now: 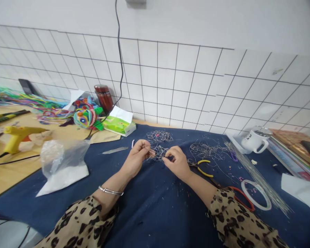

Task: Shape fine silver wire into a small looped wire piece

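Note:
Over the dark blue cloth (pixel 142 213), my left hand (pixel 136 156) pinches thin wire, with a small pinkish glint at its fingertips. Facing it, my right hand (pixel 177 161) has thumb and forefinger pressed together on the wire too. Between them is a bent, tangled piece of silvery wire (pixel 159 151); its exact shape is too fine to make out. A loose coil of wire (pixel 160 136) lies just behind. To the right rests a larger wire tangle (pixel 209 151). Yellow-handled pliers (pixel 205 168) lie close to my right wrist.
Red-handled scissors (pixel 241 198) lie partly under my right sleeve, beside a white ring (pixel 256 194) and long straight wires (pixel 258 179). A white mug (pixel 257 139) stands at right. Leftward are a plastic bag (pixel 64 165), a yellow glue gun (pixel 15 136) and a tissue pack (pixel 119 123).

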A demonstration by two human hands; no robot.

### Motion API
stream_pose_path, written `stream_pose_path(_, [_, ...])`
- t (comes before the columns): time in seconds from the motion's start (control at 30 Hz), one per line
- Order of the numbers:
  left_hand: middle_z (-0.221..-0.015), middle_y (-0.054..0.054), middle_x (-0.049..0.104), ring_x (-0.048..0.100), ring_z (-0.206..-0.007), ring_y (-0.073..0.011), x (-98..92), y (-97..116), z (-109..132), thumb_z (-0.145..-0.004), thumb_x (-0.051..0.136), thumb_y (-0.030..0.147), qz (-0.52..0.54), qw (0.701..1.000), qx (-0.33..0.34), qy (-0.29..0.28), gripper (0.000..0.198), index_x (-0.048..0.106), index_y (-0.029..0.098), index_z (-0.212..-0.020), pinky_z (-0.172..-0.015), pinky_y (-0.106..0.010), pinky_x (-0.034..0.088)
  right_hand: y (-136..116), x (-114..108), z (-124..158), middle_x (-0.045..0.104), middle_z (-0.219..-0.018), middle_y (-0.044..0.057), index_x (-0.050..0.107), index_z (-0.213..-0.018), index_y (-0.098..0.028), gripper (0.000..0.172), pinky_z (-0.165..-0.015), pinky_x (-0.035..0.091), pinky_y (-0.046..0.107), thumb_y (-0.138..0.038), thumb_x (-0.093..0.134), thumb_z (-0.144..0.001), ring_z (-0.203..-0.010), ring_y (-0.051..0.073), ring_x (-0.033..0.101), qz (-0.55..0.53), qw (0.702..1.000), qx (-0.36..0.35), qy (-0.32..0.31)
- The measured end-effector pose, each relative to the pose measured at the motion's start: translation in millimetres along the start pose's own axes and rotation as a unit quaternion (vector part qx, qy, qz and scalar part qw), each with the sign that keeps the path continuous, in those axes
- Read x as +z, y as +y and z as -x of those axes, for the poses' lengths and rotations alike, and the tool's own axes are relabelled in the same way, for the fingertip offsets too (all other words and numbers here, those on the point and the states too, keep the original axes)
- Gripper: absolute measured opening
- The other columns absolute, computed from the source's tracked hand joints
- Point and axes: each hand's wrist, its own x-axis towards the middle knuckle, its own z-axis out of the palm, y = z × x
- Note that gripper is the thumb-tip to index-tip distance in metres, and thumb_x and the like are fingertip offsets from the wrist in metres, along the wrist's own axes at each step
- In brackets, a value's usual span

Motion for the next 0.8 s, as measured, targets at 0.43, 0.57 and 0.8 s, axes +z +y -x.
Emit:
stream_pose_path(0.43, [-0.084,-0.003,0.059,0.055,-0.080,-0.0144,3.7,1.2,8.4,-0.070,0.066,0.018,-0.063,0.988,-0.014,-0.143,0.030,0.054,0.019,-0.097,-0.074,-0.028,0.042,17.4,6.5,-1.0,0.045,-0.069,0.000,0.042,-0.062,-0.019,0.015,-0.063,0.037,0.024,-0.004,0.043,-0.065,-0.067,0.013,0.044,0.007,0.998,0.005,0.057])
stream_pose_path(0.57, [-0.089,-0.003,0.054,0.052,-0.081,-0.0138,-1.4,3.1,6.7,-0.068,0.065,0.012,-0.095,0.976,-0.017,-0.196,0.038,0.051,0.021,-0.103,-0.072,-0.026,0.041,17.1,4.2,-1.6,0.050,-0.077,0.002,0.053,-0.070,-0.019,0.019,-0.066,0.041,0.025,-0.004,0.041,-0.067,-0.072,0.014,0.049,-0.031,0.998,0.015,0.045])
stream_pose_path(0.8, [-0.082,-0.001,0.051,0.050,-0.074,-0.0118,-14.5,4.6,-1.6,-0.065,0.063,0.009,-0.165,0.973,0.000,-0.160,0.041,0.052,0.019,-0.104,-0.068,-0.024,0.041,14.3,-1.4,-4.3,0.052,-0.089,0.004,0.066,-0.094,-0.021,0.036,-0.067,0.048,0.026,-0.005,0.042,-0.073,-0.075,0.014,0.053,-0.093,0.995,0.023,0.001])
